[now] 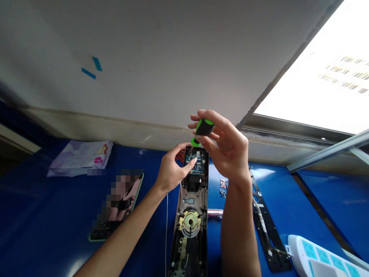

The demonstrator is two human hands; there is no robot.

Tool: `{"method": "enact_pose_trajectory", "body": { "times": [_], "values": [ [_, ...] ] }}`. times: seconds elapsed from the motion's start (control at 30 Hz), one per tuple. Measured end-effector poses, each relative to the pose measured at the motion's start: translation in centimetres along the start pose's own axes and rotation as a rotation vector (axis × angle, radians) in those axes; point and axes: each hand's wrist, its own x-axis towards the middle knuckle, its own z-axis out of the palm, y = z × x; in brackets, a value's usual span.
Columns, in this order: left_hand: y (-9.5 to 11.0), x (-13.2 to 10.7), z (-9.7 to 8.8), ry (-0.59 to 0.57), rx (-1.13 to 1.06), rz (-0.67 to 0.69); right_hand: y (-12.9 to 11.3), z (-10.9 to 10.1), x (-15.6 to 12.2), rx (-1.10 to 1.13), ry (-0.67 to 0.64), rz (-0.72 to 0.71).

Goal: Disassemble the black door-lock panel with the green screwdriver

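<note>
A long black device housing (196, 196) lies open on the blue table, its far end toward the wall. Near that end sits a blue circuit board (198, 166), and closer to me a round metal speaker-like part (190, 222). My right hand (223, 144) is closed around a green and black screwdriver (204, 129), whose shaft points down at the board's far left corner. My left hand (175, 167) rests at the housing's left edge, thumb on the board and fingers curled around the far side; what they grip, if anything, is hidden.
Left of the housing lie a phone (118, 204) and a purple-white packet (82, 156). To the right are small screws (222, 193), a black perforated plate (268, 231) with a cable, and a white power strip (314, 256). A wall (161, 77) rises behind.
</note>
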Motion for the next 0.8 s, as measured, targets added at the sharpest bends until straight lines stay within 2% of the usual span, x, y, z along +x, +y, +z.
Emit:
{"method": "enact_pose_trajectory", "body": {
  "times": [0.1,0.27,0.5,0.67,0.8],
  "values": [
    [0.2,0.1,0.0,0.011,0.011,0.004,-0.4,0.0,-0.1,0.017,-0.043,0.006],
    [-0.1,0.0,0.2,0.067,0.034,0.002,-1.0,0.7,-0.2,-0.041,0.028,-0.029],
    [-0.2,0.0,0.3,0.051,0.024,0.015,-1.6,1.1,-0.7,-0.052,0.107,0.002],
    [0.0,0.2,0.1,0.028,0.037,0.035,-2.1,0.0,-1.8,-0.103,0.192,0.073],
    [0.3,0.3,-0.1,-0.016,0.142,0.096,-3.1,-2.0,-3.4,-0.170,0.243,0.057]
  ]
}}
